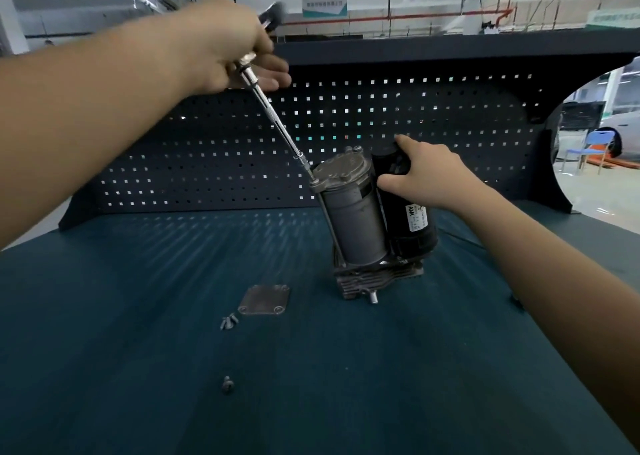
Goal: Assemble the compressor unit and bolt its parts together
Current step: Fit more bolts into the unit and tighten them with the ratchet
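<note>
While the left hand (225, 52), in the upper left of the frame, grips a long driver (277, 122) with its tip on the top of the compressor (356, 222), the right hand (426, 174) curls around its black motor. The compressor stands tilted on the tabletop (138, 316), centre frame. A cover plate (265, 300) and loose bolts (228, 321) lie to its lower left.

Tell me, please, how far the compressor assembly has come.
Done: the cylinder and cap stand on the base beside the motor. In hand: the left hand holds the driver on a cap bolt while the right hand grips the motor. Left: the plate and loose screws lie on the table, not yet fitted.
</note>
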The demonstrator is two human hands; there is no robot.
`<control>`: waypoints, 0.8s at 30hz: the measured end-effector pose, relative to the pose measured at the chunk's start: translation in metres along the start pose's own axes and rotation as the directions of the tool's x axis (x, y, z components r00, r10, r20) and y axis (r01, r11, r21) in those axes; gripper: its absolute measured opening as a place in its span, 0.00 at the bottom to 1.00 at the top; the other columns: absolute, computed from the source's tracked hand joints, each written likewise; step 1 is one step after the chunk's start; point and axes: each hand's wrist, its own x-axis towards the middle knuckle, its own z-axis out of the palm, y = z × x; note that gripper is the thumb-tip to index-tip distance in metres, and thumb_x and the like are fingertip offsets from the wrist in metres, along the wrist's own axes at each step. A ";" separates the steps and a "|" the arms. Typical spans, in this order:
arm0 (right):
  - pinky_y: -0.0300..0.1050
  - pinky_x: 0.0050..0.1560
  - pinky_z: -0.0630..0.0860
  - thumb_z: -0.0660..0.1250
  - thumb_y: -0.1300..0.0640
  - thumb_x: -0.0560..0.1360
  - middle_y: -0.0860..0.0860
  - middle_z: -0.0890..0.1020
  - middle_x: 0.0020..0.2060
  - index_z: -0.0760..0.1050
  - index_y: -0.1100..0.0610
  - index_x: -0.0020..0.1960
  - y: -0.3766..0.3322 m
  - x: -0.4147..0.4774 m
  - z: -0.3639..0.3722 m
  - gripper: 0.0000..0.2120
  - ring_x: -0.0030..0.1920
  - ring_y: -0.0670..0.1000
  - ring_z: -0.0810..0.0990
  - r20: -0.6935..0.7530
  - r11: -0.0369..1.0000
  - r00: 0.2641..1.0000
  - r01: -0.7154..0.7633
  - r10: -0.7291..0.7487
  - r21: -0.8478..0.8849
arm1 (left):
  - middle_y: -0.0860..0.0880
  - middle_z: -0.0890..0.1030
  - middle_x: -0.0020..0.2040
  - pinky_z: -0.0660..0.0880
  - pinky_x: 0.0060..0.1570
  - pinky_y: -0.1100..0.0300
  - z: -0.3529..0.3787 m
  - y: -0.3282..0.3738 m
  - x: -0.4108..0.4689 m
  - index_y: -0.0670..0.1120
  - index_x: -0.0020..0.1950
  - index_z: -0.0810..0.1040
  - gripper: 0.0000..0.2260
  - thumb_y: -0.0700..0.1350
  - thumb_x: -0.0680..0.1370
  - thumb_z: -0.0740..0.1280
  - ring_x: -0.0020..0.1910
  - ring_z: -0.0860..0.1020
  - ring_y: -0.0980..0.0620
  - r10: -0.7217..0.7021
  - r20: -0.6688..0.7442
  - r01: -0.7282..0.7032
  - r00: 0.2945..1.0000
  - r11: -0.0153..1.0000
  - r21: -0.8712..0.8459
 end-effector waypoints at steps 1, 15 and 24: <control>0.44 0.44 0.65 0.65 0.45 0.71 0.57 0.78 0.54 0.65 0.57 0.67 0.000 0.000 0.000 0.29 0.54 0.60 0.74 -0.002 1.000 1.000 0.003 -0.003 -0.003 | 0.44 0.79 0.42 0.76 0.27 0.67 -0.002 0.000 0.002 0.39 0.61 0.66 0.09 0.37 0.81 0.54 0.29 0.82 0.54 -0.097 -0.016 0.097 0.995 0.994 -0.049; 0.44 0.44 0.65 0.64 0.46 0.72 0.51 0.74 0.43 0.66 0.56 0.65 0.000 0.001 -0.003 0.26 0.47 0.55 0.72 0.048 1.000 0.999 0.011 -0.011 0.000 | 0.48 0.79 0.50 0.76 0.29 0.65 0.024 0.012 0.006 0.43 0.62 0.68 0.10 0.41 0.82 0.54 0.35 0.80 0.56 0.327 0.187 -0.376 0.926 0.835 0.403; 0.44 0.42 0.64 0.64 0.44 0.72 0.51 0.74 0.41 0.67 0.58 0.64 -0.001 0.000 -0.002 0.26 0.43 0.53 0.69 0.030 0.999 0.999 0.018 -0.017 -0.026 | 0.52 0.76 0.48 0.68 0.41 0.68 0.009 0.003 0.002 0.41 0.59 0.72 0.12 0.44 0.82 0.55 0.40 0.73 0.62 0.493 0.247 -0.494 0.834 0.469 0.732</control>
